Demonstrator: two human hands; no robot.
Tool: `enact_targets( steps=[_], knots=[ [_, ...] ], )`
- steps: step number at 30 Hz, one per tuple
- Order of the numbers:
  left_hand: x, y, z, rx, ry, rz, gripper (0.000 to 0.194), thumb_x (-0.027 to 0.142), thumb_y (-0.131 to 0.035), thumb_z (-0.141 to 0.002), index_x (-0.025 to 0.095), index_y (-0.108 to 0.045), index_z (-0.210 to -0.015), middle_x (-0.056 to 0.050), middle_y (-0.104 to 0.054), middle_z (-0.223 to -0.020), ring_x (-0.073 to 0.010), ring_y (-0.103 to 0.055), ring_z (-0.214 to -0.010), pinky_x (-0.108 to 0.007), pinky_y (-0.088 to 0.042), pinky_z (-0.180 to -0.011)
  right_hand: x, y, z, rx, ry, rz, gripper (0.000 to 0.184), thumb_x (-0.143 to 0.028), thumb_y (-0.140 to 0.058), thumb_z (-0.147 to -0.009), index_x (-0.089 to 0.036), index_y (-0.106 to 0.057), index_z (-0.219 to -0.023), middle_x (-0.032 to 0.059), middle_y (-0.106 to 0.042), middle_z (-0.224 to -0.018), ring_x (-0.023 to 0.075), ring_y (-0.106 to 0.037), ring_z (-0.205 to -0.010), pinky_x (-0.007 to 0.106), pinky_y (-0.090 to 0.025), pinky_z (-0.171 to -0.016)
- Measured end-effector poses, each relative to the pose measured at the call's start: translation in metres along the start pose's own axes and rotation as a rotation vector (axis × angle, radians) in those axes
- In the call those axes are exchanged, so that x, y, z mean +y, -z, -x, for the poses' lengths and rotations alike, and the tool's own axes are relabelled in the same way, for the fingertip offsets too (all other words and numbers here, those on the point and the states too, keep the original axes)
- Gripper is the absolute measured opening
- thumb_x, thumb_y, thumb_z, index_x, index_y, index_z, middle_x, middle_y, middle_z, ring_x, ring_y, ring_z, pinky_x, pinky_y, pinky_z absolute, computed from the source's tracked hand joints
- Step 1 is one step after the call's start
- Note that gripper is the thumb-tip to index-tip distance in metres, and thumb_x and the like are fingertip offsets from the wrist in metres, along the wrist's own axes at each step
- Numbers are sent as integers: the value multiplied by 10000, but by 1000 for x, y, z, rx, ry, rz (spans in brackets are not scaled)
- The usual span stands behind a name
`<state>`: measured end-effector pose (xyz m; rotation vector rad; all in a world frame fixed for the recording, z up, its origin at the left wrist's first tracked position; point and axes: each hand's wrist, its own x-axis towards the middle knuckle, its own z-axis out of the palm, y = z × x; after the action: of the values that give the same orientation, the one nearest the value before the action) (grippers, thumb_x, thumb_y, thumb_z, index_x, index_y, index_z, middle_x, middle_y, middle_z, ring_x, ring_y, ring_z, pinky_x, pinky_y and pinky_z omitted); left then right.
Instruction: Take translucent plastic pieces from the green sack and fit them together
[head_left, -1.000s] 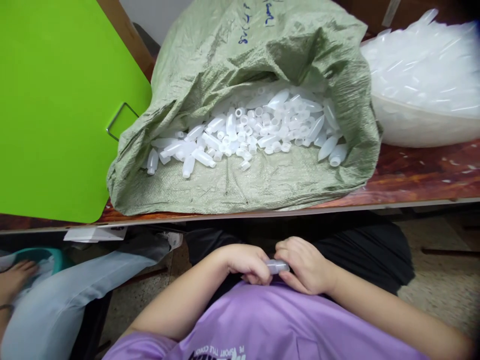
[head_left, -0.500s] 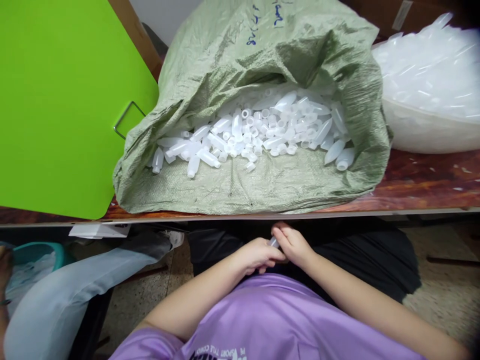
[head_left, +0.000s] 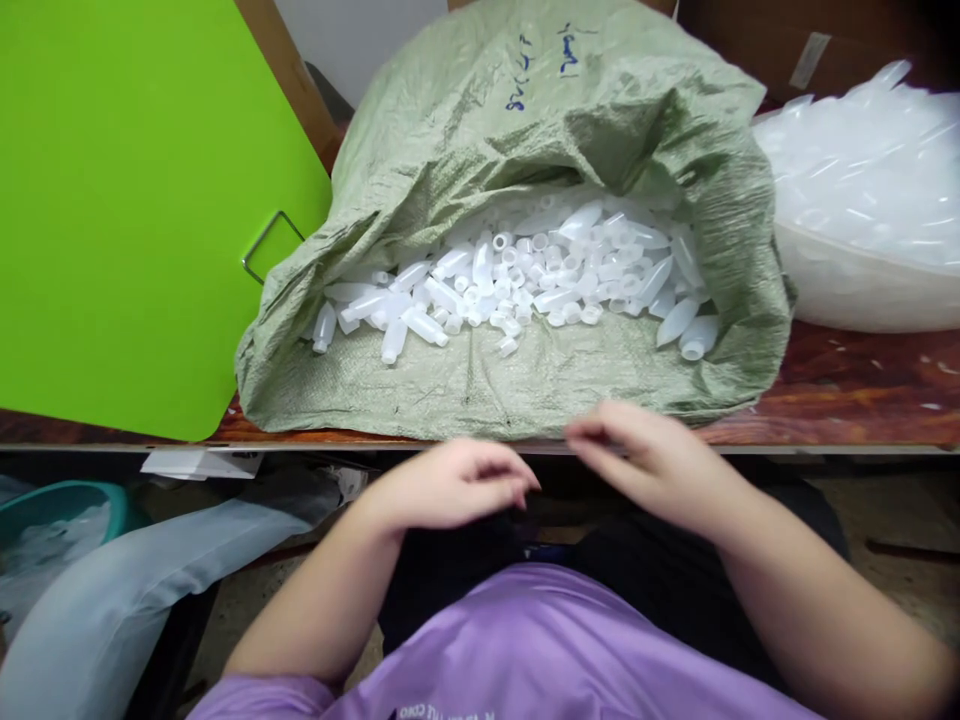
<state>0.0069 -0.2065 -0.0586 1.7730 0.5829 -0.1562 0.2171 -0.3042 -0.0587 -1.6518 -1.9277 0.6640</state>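
Green board point(head_left: 142, 220) at the left is overlapped by a woven sack point(head_left: 435, 165) on the surface point(head_left: 847, 390), its open mouth exposing loose white plastic pieces point(head_left: 484, 265). Before it, the left hand point(head_left: 450, 487) is loosely curled beside the surface edge, and the right hand point(head_left: 664, 465), blurred, is narrowed between thumb and fingers near the sack's lip; whether either holds a piece cannot be determined. Caution: snagging the lip could spill pieces over the edge, and bumping the translucent tub point(head_left: 862, 285) at right could dislodge its heap point(head_left: 877, 165).
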Motion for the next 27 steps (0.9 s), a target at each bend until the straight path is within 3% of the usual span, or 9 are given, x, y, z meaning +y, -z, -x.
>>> enact_targets(
  steps=[3,5,9,12,16,19,22,24,27],
  knots=[
    [11,50,4,724,106,-396,326,345,-387,-876,176,-606,-1047,-91,-656,-967,-211,-604,-914,-345,-449,-842,-3,8,-53,120,-11,376,222,-213,-447,-864,-177,-618,-1001,102,-593,-974,221,-564,-888,328,-442,-746],
    [9,78,-4,994,313,-723,338,310,-419,-850,147,-568,-1105,-149,-609,-1075,-280,-555,-1032,-424,-399,-914,-2,3,-86,78,-20,532,256,-203,-470,-844,-165,-604,-1059,135,-563,-1033,260,-544,-927,353,-436,-747],
    [-3,108,-22,889,627,-923,403,355,-502,-777,97,-556,-1082,-216,-579,-1079,-360,-564,-990,-450,-451,-815,-6,-10,-116,35,-66,643,207,-204,-495,-830,-110,-625,-962,159,-561,-992,294,-523,-949,370,-424,-761],
    [-8,109,-23,870,616,-910,334,249,-477,-766,99,-565,-1052,-213,-595,-1043,-348,-590,-937,-429,-467,-769,-9,-13,-102,102,-53,522,199,-240,-523,-811,-113,-608,-937,151,-586,-971,282,-542,-934,350,-433,-733],
    [-5,92,-5,1023,450,-757,403,184,-439,-786,94,-500,-1173,-233,-566,-1120,-362,-570,-997,-474,-430,-824,-11,-14,-62,135,-89,138,175,-308,-554,-773,-182,-572,-893,29,-631,-743,157,-587,-635,254,-425,-558],
    [2,60,5,1043,94,-337,384,240,-521,-791,174,-494,-1168,-149,-570,-1171,-311,-540,-1078,-454,-383,-923,-15,-19,-38,175,-113,-47,143,-307,-584,-747,-204,-549,-839,-12,-621,-678,117,-563,-546,226,-412,-506],
    [12,17,2,839,-260,378,298,246,-622,-752,203,-503,-1022,-58,-651,-998,-248,-557,-1087,-375,-405,-922,-21,-25,-23,206,-79,-143,92,-257,-585,-749,-206,-547,-814,-14,-619,-694,108,-561,-562,223,-430,-524],
    [16,-8,-5,719,-325,722,271,215,-662,-729,207,-497,-944,-16,-665,-894,-239,-537,-1129,-352,-405,-926,-24,-27,-15,230,-41,-163,65,-228,-583,-755,-205,-553,-808,-11,-611,-704,113,-563,-596,229,-449,-554],
    [18,-32,-14,673,-341,965,258,182,-678,-721,202,-498,-906,-17,-675,-955,-224,-537,-1132,-332,-409,-922,-23,-28,-6,315,2,-171,88,-226,-593,-771,-205,-552,-846,-6,-599,-713,116,-563,-618,234,-476,-574]
  ],
)
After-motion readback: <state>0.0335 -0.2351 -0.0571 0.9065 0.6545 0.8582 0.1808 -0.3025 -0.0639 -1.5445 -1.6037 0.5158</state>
